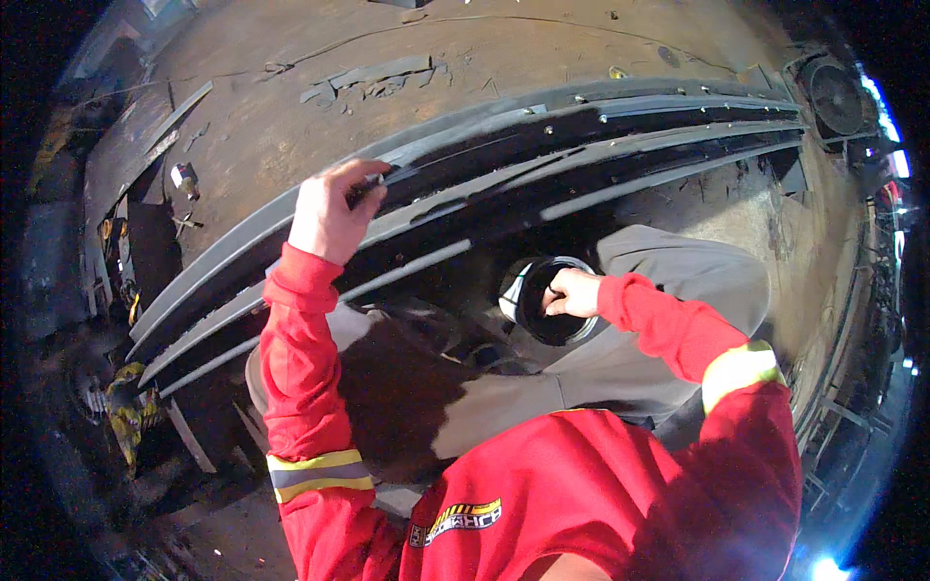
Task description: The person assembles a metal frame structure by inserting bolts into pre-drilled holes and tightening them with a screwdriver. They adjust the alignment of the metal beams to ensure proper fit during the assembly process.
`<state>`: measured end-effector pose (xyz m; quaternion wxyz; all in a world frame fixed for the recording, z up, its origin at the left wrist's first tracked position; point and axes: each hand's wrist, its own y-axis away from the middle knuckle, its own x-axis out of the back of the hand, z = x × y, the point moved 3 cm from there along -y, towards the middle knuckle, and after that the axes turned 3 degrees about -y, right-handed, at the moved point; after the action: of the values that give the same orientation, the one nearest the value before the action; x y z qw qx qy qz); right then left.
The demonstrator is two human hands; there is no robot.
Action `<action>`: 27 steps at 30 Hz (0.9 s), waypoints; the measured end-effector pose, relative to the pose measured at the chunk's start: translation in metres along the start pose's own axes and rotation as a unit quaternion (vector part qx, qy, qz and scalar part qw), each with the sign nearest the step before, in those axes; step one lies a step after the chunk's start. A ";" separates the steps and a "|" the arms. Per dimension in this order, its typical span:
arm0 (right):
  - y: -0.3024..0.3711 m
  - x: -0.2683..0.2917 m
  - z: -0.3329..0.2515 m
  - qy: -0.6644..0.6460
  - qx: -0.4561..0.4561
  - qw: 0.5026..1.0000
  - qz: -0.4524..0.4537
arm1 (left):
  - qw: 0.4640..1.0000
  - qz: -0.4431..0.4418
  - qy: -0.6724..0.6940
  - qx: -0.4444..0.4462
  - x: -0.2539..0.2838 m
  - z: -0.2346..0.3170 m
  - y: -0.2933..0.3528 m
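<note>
A long dark metal beam (446,194) with raised parallel flanges lies across the space before my knees. Over its left part is my left hand (331,211), closed, with a small dark thing (369,190) at its fingers that I cannot make out. Several small shiny fastener-like pieces (603,118) sit along the beam's far side. A round black bucket (558,334) with a white patch on its side stands between my legs. My right hand (575,293) reaches into its mouth, fingers bent together; the fingertips and whatever they touch are hidden in shadow.
Beyond the beam spreads a brown, worn surface (504,48) with flat metal scraps (378,73) on it. A round dark fan-like object (833,97) stands at the far right. To the left lie strips of metal (179,116) and a yellowish rag-like thing (126,416).
</note>
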<state>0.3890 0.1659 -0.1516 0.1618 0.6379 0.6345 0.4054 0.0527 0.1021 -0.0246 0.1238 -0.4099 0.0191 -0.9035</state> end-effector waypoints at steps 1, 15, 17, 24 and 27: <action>0.010 0.009 0.006 -0.033 0.051 0.998 0.012 | 0.999 -0.021 0.028 -0.032 -0.012 0.003 -0.007; 0.038 0.195 -0.045 0.034 0.085 0.927 0.363 | 0.987 -0.149 0.038 -0.049 -0.081 -0.017 -0.027; 0.025 0.198 -0.046 0.030 0.102 0.925 0.364 | 0.988 -0.134 0.054 -0.058 -0.087 -0.016 -0.028; -0.009 0.202 -0.043 0.119 0.203 0.910 0.342 | 0.985 -0.144 0.075 -0.062 -0.099 -0.016 -0.027; -0.018 0.202 -0.039 0.169 0.221 0.901 0.332 | 0.983 -0.150 0.078 -0.068 -0.099 -0.015 -0.029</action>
<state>0.3211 0.3465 -0.0772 -0.2373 0.7530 0.4768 0.3864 0.0984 0.1525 -0.1033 -0.0434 -0.3439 0.0287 -0.9376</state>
